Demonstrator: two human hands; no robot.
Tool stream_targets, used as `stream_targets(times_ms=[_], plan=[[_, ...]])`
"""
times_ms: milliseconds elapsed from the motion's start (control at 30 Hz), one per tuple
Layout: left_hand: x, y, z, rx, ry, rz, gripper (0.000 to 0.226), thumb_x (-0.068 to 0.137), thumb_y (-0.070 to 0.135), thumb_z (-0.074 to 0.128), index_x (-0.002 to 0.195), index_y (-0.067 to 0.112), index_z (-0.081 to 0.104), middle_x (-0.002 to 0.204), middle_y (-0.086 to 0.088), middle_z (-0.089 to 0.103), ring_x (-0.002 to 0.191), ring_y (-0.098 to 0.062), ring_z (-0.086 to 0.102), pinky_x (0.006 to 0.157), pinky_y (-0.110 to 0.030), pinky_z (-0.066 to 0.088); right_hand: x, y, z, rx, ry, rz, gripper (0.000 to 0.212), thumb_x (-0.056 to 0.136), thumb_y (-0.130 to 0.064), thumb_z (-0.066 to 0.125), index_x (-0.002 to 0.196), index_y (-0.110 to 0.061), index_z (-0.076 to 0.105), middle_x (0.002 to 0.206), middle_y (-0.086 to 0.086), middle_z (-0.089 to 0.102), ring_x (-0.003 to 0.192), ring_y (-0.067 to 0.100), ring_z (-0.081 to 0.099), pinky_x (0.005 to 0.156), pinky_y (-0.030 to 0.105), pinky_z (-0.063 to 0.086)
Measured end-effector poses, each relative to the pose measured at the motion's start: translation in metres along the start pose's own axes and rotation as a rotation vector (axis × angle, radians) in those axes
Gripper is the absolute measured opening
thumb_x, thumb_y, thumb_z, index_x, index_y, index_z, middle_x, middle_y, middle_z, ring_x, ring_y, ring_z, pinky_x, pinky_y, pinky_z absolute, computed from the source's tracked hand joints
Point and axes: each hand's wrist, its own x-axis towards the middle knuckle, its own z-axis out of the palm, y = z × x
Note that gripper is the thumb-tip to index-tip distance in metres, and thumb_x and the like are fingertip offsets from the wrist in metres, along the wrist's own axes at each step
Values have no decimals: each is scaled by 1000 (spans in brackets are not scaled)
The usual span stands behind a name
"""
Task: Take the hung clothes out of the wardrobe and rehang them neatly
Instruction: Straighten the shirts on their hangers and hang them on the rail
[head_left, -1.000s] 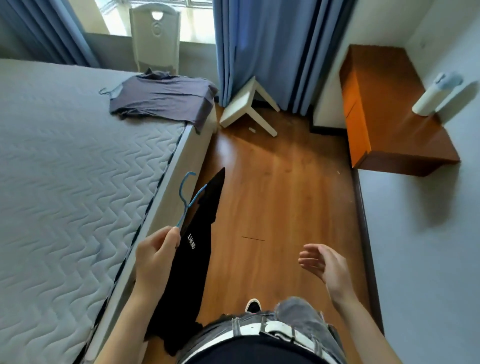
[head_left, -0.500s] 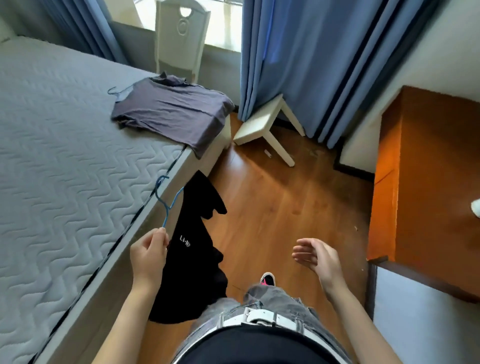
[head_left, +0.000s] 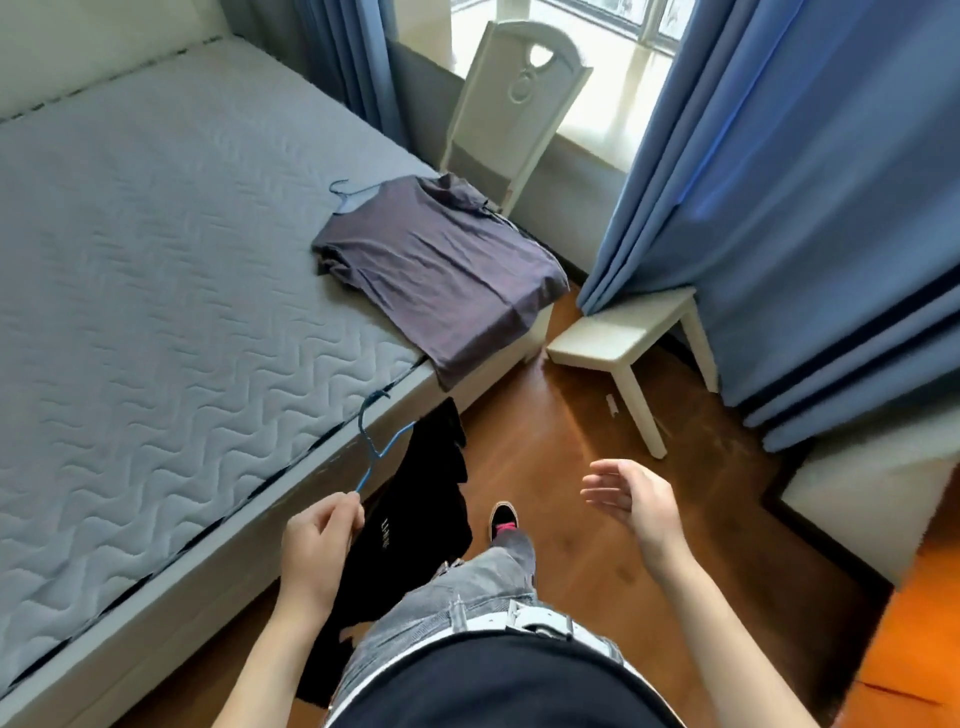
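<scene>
My left hand (head_left: 317, 551) grips a thin blue wire hanger (head_left: 375, 451) by its lower end, hook pointing up toward the bed edge. A black shirt (head_left: 415, 514) with small white lettering hangs from that hanger beside my left leg. My right hand (head_left: 631, 499) hovers over the floor, fingers relaxed, holding nothing. A grey-purple shirt (head_left: 441, 265) lies spread on the far corner of the bed, with another blue hanger (head_left: 347, 195) poking out at its collar. No wardrobe is in view.
The grey quilted mattress (head_left: 156, 291) fills the left side. A white chair (head_left: 514, 109) stands by the window, a small white stool (head_left: 623, 343) by the blue curtains (head_left: 789, 208). Wooden floor (head_left: 550, 441) runs ahead; an orange cabinet (head_left: 919, 649) sits at the lower right.
I have stepped forward along the bed and my view has swung left; the grey-purple shirt is closer. My left hand keeps its hold on the hanger, and my right hand stays empty.
</scene>
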Motion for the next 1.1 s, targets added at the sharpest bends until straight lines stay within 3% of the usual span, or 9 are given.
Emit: stream_targets(times_ms=[67,300,467,567,667,733,833,1100], plan=[[31,17,22,39,-11,17,39,91,28,51,58,7,47,45,5,33,48,-15,29,54,-29,25,34,-18,-4,-6,5,10,35,102,-12,35,95,-1,67,85,18,71,73,25,70,67,28,57],[137,106,87,47,71,7,34,91,9,53,59,0,46,42,5,36,45,-5,29,50,-25,27,159,-97,-18,-1,-4,119,26,97,-7,42,92,0,67,88,23,69,76,32,68,68,33,57],[203,133,126,-94,155,-147,34,88,11,52,57,1,41,45,3,29,47,-14,25,52,-28,21,257,-146,-13,-32,-76,179,27,97,-6,40,93,2,65,87,23,68,76,34,66,74,36,55],[239,147,149,-219,275,-252,33,90,9,51,57,8,45,45,3,26,41,-11,20,46,-21,16,328,-174,1,-75,-159,195,28,98,-8,39,93,0,65,84,20,70,76,33,68,80,39,53],[267,167,163,-339,463,-330,27,92,8,49,65,5,49,54,-3,29,35,-6,18,39,-14,14,402,-207,26,-127,-290,199,30,99,-6,36,92,-1,64,76,15,71,64,23,71,66,30,57],[282,181,163,-430,587,-379,27,92,9,49,65,4,47,53,-2,32,33,-4,17,38,-12,13,441,-236,49,-182,-380,173,29,98,-4,38,93,2,65,81,20,70,62,21,72,62,26,59],[301,201,153,-552,739,-408,33,91,9,49,59,10,42,39,12,26,31,-3,17,40,-12,10,486,-281,92,-237,-496,86,28,98,-7,41,94,5,66,82,21,69,61,22,70,62,29,56],[370,243,101,-691,978,-402,25,81,13,50,57,13,41,37,12,23,30,-5,16,45,-20,5,555,-356,222,-264,-712,-18,29,101,-11,42,92,-1,68,74,11,73,71,27,71,74,36,58]])
